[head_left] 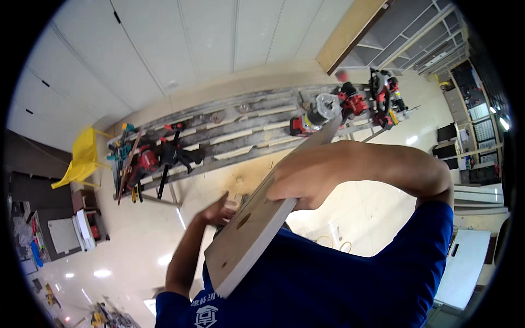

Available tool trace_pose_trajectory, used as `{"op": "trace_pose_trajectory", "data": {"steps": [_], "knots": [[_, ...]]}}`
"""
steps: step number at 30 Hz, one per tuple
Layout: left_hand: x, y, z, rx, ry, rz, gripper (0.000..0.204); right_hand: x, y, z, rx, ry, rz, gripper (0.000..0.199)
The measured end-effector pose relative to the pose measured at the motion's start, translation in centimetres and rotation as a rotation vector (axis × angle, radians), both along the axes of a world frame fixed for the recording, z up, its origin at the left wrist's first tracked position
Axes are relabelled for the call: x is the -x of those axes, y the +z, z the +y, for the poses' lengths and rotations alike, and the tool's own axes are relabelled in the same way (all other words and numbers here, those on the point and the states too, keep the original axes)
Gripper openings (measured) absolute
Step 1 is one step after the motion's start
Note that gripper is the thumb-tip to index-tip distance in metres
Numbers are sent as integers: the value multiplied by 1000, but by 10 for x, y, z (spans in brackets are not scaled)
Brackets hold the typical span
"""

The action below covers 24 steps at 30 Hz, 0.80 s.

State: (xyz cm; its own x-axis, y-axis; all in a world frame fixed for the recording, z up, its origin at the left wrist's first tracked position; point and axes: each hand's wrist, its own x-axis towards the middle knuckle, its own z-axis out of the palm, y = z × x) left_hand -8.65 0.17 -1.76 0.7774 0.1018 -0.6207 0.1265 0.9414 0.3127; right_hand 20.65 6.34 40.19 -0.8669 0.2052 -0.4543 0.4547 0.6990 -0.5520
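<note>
A long wooden board [260, 229] slants across my chest, its near end low at the left and its far end up toward the workbench. It has a round dark hole and a smaller spot near its low end. My right hand [309, 177] is wrapped over the board's right edge, fingers curled on it. On the board's other side is my left hand [217, 211], thumb raised and apart from the fingers, whose tips reach toward the board's edge and are partly hidden. A small pale wooden-looking piece [236, 200] shows beside that hand; whether it is touched I cannot tell.
A slatted workbench [235, 139] stretches ahead. On it lie a grey-and-red trim router [322, 112], a circular saw [380, 95], a red power tool [353, 101] and black-and-red tools [147, 158] at the left. A yellow chair [82, 158] stands left; a white panel [465, 268] is at right.
</note>
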Motion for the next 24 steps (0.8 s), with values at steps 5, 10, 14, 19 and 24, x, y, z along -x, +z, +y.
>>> {"op": "trace_pose_trajectory", "data": {"steps": [5, 10, 14, 19, 24], "knots": [[-69, 44, 6, 42, 539, -441, 71, 15, 27, 4, -145, 53, 78, 17], [-35, 137, 37, -88, 617, -155, 57, 41, 51, 25, -248, 114, 22, 15], [3, 129, 51, -332, 738, -125, 59, 20, 49, 48, -393, 98, 445, 28], [10, 165, 50, -551, 1088, -87, 58, -35, -65, 25, -296, -1049, 1249, 78], [-15, 197, 48, -628, 1430, 266, 52, 15, -185, -115, 1138, -973, 2139, 87]]}}
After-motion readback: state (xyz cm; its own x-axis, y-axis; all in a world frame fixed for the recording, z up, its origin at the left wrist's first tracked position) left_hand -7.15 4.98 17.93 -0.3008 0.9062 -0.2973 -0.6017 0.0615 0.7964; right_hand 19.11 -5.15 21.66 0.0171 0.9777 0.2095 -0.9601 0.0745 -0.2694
